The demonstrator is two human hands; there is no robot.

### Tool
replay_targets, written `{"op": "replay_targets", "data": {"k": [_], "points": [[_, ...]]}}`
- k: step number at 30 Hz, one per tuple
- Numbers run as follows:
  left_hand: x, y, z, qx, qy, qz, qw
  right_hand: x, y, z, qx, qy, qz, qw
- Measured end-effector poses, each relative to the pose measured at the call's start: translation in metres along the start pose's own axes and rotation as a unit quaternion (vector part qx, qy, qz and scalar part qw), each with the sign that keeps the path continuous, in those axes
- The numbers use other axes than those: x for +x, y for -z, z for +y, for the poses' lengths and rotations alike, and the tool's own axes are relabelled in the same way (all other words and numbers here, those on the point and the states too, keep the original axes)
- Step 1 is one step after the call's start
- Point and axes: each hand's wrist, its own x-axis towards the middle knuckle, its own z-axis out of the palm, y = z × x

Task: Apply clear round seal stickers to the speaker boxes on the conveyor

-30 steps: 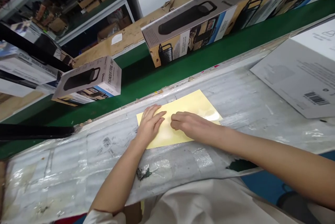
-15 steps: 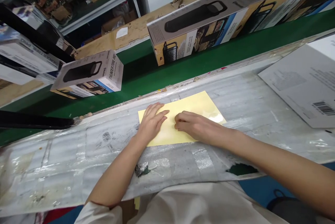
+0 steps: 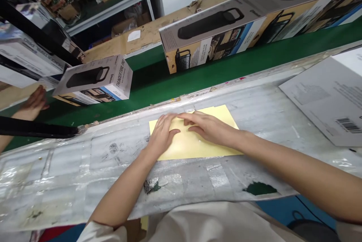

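A pale yellow sheet (image 3: 195,144) lies flat on the plastic-wrapped bench top (image 3: 113,166) in front of me. My left hand (image 3: 163,133) rests on the sheet's left part with its fingers stretched out flat. My right hand (image 3: 205,126) lies on the sheet's far middle, fingers extended toward the far edge and touching the left hand's fingertips. Neither hand grips anything.
A green conveyor belt (image 3: 226,72) runs behind the bench with printed speaker boxes, one small (image 3: 96,80), one long (image 3: 226,32). White printed cartons (image 3: 330,95) lie at the right. Another person's hand (image 3: 31,104) reaches in at far left above a black bar (image 3: 36,132).
My right hand slid from the sheet's middle up to its far edge and stretched out its fingers. Another person's hand appeared at the left by the small box.
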Motion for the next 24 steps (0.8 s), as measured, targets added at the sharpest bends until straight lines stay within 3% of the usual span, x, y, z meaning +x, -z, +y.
{"op": "replay_targets", "data": {"k": [4,9,13,17,24], "points": [[-0.002,-0.001,-0.002,-0.04,0.032,0.002,0.999,0.002,-0.009,0.008,-0.119,0.039,-0.043,0.991],[0.0,-0.002,-0.004,-0.053,0.043,-0.003,0.998,0.003,-0.005,-0.003,-0.189,0.066,-0.085,0.976],[-0.004,-0.003,-0.005,0.009,0.034,0.025,0.999,0.004,-0.005,-0.01,-0.203,0.054,-0.101,0.972],[-0.011,-0.007,-0.01,0.08,0.065,0.048,0.994,0.001,-0.009,-0.007,-0.212,0.078,-0.07,0.972],[-0.011,-0.007,-0.016,0.089,0.09,0.025,0.992,0.003,-0.007,-0.015,-0.231,0.09,-0.082,0.965]]}}
